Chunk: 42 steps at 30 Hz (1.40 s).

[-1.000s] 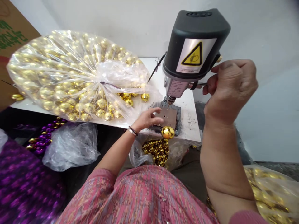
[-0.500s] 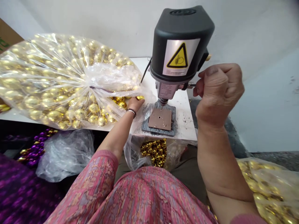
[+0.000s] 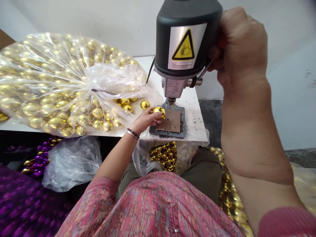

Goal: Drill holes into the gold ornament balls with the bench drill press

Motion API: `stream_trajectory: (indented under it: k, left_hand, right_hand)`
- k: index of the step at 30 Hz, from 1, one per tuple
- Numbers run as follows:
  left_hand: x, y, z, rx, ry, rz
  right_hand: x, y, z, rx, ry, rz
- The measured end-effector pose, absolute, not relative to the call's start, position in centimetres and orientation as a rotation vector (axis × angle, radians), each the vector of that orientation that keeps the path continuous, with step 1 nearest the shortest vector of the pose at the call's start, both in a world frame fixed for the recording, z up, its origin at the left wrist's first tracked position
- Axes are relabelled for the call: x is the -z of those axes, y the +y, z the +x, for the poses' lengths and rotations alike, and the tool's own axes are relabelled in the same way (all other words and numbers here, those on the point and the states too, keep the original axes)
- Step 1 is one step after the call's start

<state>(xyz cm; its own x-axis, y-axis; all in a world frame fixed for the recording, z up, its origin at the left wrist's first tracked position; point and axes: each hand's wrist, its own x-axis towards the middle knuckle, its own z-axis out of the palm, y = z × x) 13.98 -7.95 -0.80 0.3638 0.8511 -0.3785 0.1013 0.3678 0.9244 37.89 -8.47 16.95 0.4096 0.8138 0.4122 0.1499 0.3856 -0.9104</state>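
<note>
Gold and faceted, a ball (image 3: 159, 112) clamped in the fingers of the left hand (image 3: 146, 119) has just come from the bag (image 3: 61, 82) towards the drill bit (image 3: 170, 107) by the tabletop's front right corner, the right hand (image 3: 244, 46) closed around the lever (image 3: 206, 68).

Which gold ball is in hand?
The ball in the left hand, by the plate; the loose ball left of it and those in the bag are unheld.

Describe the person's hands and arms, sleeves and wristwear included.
The left hand and right hand are gloveless. The left sleeve is pink, mottled with tan and greyish purple, with a plainer pink cuff; the right sleeve shows pink. A dark bracelet and a silvery band are worn on the left; none shows on the right.
</note>
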Motion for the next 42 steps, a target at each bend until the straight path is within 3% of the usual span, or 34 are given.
stream_trajectory:
  k: [19, 29, 42]
  left_hand:
    - [2.1, -9.0, 17.5, -0.548, 1.31, 1.873]
    - [3.3, -9.5, 17.4, -0.564, 1.326, 1.794]
    - [4.2, -9.5, 17.6, -0.618, 1.295, 1.783]
  right_hand:
    - [-16.5, -9.2, 37.5, -0.525, -1.068, -1.109]
    - [-16.8, -9.8, 36.7, -0.463, -1.021, -1.162]
    - [-8.7, -15.0, 36.9, 0.043, -1.344, -1.021]
